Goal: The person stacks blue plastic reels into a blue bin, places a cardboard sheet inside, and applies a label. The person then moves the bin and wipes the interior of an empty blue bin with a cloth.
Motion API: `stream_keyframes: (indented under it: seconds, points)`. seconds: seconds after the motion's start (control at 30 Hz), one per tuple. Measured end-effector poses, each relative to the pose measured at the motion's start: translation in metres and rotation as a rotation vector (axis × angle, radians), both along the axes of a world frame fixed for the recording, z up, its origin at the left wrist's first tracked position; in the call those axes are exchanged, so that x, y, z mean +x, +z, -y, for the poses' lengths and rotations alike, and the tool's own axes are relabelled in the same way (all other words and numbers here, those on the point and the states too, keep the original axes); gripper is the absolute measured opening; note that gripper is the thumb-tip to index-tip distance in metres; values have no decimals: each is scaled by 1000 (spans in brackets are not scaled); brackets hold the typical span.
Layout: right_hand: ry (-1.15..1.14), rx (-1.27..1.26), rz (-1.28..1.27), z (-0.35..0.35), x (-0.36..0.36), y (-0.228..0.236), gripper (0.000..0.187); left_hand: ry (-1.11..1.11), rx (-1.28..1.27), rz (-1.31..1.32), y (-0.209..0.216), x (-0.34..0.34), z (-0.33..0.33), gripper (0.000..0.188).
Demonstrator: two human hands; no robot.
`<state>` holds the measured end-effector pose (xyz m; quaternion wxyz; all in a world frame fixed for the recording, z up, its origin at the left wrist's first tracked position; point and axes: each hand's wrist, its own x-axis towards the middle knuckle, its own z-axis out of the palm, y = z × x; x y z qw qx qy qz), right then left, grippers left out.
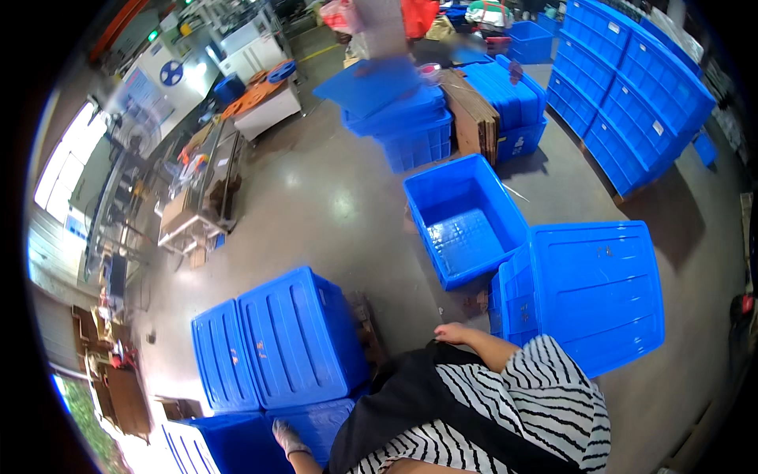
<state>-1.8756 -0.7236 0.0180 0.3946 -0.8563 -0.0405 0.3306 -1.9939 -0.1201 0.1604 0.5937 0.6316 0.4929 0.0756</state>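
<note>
My left hand [287, 437], in a pale glove, is open with its fingers stretched out by a low blue lidded bin [320, 420] at the lower left. Whether it rests on the lid I cannot tell. My right hand [452, 332] is held in front of my body, its fingers curled at the edge of my black apron [395, 403]; what lies inside them is hidden. Beyond it stands an uncovered blue bin [466, 229] with nothing in it. Right of that, a large blue lid [598, 288] tops another bin.
Two taller blue lidded bins [300, 340] stand front left. Stacked blue crates [624, 95] rise at the far right. Brown boards [472, 114] lean between blue stacks. At the back, a blurred person [380, 31] is behind a tilted blue sheet [369, 87]. A metal cart [201, 197] stands left.
</note>
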Motion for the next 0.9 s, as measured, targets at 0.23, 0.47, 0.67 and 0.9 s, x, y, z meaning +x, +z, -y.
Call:
stream_keyframes:
  seconds: [0.23, 0.47, 0.67, 0.9]
  points:
    - [-830, -160, -123, 75, -15, -49, 38, -1352, 85, -350, 1, 177, 177, 44]
    - [-1059, -26, -130, 67, 37, -71, 33, -1559, 233, -607, -38, 265, 159, 37]
    - [-1182, -5, -193, 81, 113, -110, 28, -1678, 409, -627, -90, 416, 132, 33]
    - [-1288, 212, -193, 85, 268, -67, 38, -1672, 495, -291, -121, 690, 204, 43]
